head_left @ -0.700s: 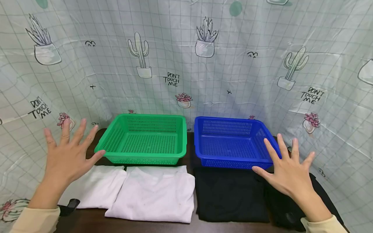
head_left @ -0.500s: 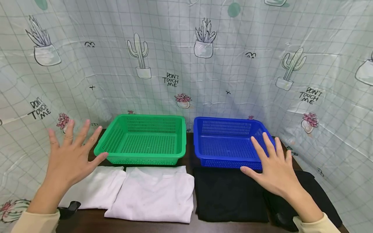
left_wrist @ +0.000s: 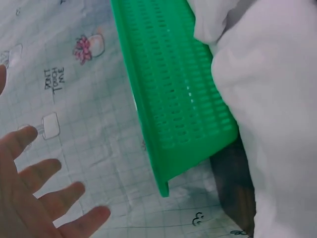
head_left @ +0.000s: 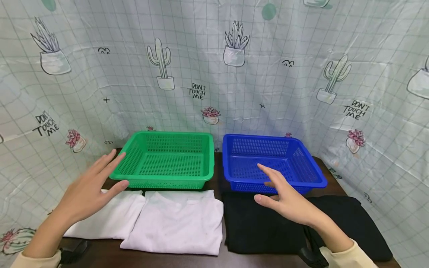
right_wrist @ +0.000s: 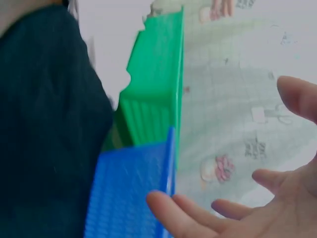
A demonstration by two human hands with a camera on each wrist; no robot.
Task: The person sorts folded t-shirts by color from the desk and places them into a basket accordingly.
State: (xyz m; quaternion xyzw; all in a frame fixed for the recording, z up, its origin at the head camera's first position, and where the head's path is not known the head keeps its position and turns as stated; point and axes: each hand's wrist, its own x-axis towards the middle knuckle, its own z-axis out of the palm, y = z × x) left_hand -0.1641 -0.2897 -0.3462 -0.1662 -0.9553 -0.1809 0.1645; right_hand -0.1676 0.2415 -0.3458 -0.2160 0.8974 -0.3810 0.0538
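My left hand [head_left: 90, 193] hovers with straight fingers near the left end of the green basket [head_left: 167, 183], holding nothing. Below it lies a folded white cloth [head_left: 114, 219], and a folded white shirt [head_left: 177, 227] sits to the right of that. Over the black folded cloth [head_left: 261, 227] I hold my right hand [head_left: 288, 201], fingers extended and nothing in them. Its fingertips overlap the blue basket [head_left: 268, 185] in the head view. Another folded black cloth [head_left: 355, 223] lies at the far right, partly behind the right forearm. Both baskets look empty.
The dark brown table [head_left: 161, 259] bears the baskets side by side at the back, with the folded clothes in a row in front. A grid-patterned curtain [head_left: 214, 74] with cactus prints hangs behind and along both sides. Dark straps [head_left: 75, 251] circle the wrists.
My right hand has moved left, from beside the blue basket's right end to over the black cloth, and turned sideways. The left hand has turned and shifted slightly right and down.
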